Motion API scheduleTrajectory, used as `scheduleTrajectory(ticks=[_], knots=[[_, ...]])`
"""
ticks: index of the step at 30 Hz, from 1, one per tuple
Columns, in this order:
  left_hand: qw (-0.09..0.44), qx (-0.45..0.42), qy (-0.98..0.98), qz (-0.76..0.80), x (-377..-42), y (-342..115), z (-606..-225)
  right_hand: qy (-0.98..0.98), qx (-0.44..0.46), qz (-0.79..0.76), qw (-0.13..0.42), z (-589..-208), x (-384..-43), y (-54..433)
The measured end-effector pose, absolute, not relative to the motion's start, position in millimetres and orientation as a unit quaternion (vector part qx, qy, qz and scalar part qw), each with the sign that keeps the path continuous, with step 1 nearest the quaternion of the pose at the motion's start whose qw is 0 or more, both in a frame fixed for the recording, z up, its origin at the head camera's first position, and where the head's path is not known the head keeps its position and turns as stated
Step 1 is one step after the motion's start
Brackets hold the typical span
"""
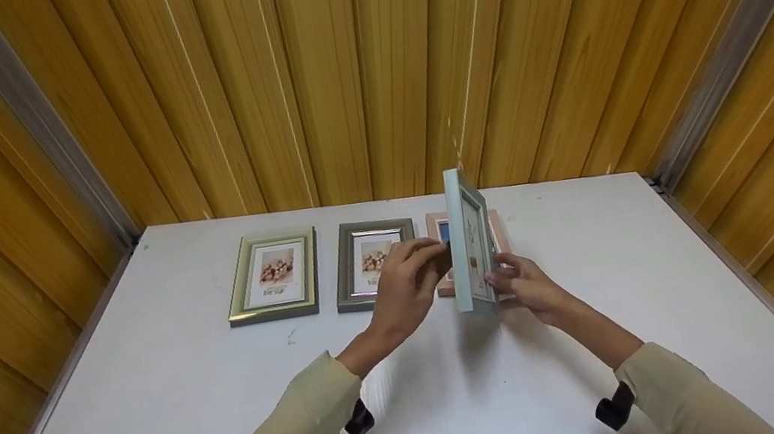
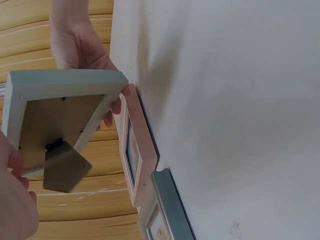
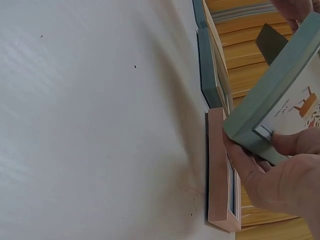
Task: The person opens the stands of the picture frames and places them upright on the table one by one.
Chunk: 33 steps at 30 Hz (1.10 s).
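Observation:
A light blue-green picture frame is held up over the table, nearly on edge, its picture side facing right. My right hand grips it at a lower corner, thumb on the front and fingers behind. My left hand is on the back side with curled fingers; in the left wrist view its fingers overlap the frame's border. The brown backing shows there, with a dark stand leg swung out from it. A pink picture frame lies partly hidden behind the held one.
Left of the hands, a grey picture frame and a gold-green picture frame lie face up in a row on the white table. Wood-patterned panels rise behind the table and along both sides.

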State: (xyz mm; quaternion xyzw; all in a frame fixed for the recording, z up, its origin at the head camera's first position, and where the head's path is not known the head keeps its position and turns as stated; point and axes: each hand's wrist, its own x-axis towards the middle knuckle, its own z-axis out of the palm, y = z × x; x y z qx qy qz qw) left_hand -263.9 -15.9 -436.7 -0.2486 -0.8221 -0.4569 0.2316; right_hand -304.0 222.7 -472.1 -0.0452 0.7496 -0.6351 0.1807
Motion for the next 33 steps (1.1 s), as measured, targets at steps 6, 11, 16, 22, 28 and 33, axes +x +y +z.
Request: scheduleTrajectory(ticks=[6,11,16,22,28,33], knots=[[0.154,-0.226,-0.801,-0.533,-256,-7,-430,0.76,-0.016,-0.64,0.107,-467,-303,223],[0.162,-0.189,-0.828,-0.502,-259,0,-431,0.77,0.02,-0.636,0.05,-464,-306,230],[0.161,-0.15,-0.852,-0.475,-269,8,-438,0.782,0.044,-0.621,0.013,-458,-306,241],[0.166,-0.121,-0.861,-0.465,-280,22,-444,0.787,0.047,-0.615,-0.007,-448,-302,253],[0.143,-0.133,-0.866,-0.46,-288,39,-443,0.805,0.046,-0.591,-0.039,-443,-307,269],[0.036,-0.16,-0.816,-0.555,-299,57,-440,0.806,0.056,-0.585,-0.072,-443,-316,291]])
